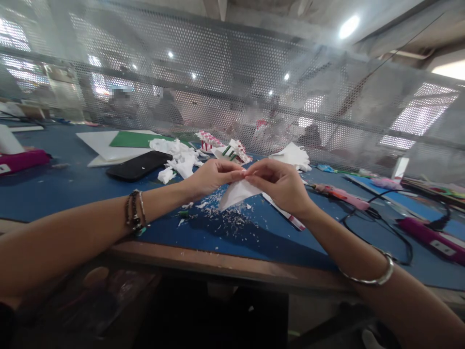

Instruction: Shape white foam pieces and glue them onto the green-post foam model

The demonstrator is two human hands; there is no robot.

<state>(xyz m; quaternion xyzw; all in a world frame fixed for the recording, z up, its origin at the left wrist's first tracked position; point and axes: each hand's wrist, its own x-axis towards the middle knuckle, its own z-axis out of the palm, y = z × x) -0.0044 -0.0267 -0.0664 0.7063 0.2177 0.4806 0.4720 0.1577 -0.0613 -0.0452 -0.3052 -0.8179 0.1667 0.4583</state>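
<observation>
A thin white sheet of paper [238,193], folded or gathered at its top, hangs between my hands above the blue table. My left hand [214,177] pinches its upper edge with thumb and forefinger. Right beside those fingertips, my right hand [281,184] grips the same paper in a closed pinch. Tiny white scraps [236,218] lie scattered on the table beneath. Just behind my left hand is a heap of crumpled white pieces [178,157], and a stack of white sheets [292,155] sits behind my right hand.
A black phone [140,166] lies at the left, near white and green sheets [136,139]. To the right are a pink glue gun [341,196], its black cable, and a purple power strip [434,237]. A perforated screen [225,72] stands behind the table [83,194].
</observation>
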